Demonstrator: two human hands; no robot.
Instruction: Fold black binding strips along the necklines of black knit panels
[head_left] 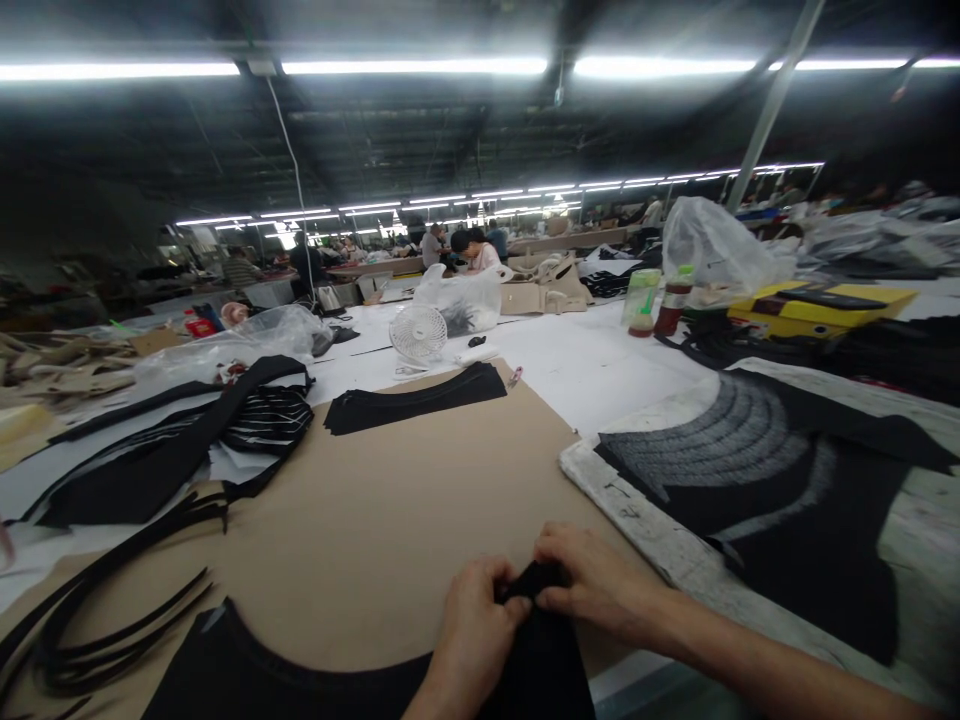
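Note:
A large black fabric piece with a curved edge lies at the front of a tan board. My left hand pinches the fabric's upper right corner. Close beside it, my right hand grips the same corner, its thumb and fingers closed on the dark cloth. Between the two hands the cloth looks folded or bunched. Part of the fabric is hidden under my left hand and past the bottom edge of the view.
Thin black strips curve along the left. Black cut pieces lie at the board's far edge, near a small white fan. A pale slab with glue-streaked black pieces is on the right. Farther back stand bottles and a yellow box.

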